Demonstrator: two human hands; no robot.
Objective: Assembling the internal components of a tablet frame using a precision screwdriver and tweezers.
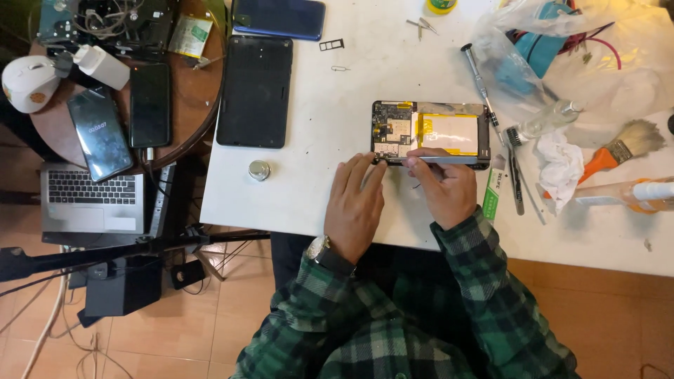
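Nearest me: green-and-black plaid sleeves, a tiled floor below, and a white rectangular surface (316,189) carrying the work.

My left hand (357,207), wristwatch at the wrist, lies flat on the surface with fingers spread, fingertips touching the lower left edge of the opened black tablet with exposed circuit board and yellow-taped silver battery (430,134). My right hand (444,186) is closed around a thin silver metal tool (444,160), held along the tablet's near edge. The tablet lies face down just beyond both hands, near the middle of the surface.

Left of the hands: a small round silver metal cap (259,170). Beyond it, a black rectangular tablet back cover (254,91), then a dark blue phone (279,17) at the far edge.

Right of the tablet: a slim silver-handled screwdriver (480,83), metal tweezers (516,186), a crumpled white tissue (558,167), an orange-handled bristle brush (621,151), and a small clear plastic bottle (551,119).

Container: a clear plastic bag (618,67) at the far right, holding a blue object and red wires; I cannot make out more.

Room, left side: a grey laptop (91,200), a round brown wooden side table (200,123) bearing two dark phones (126,116), a white computer mouse (28,83), and an open hard drive (105,24).
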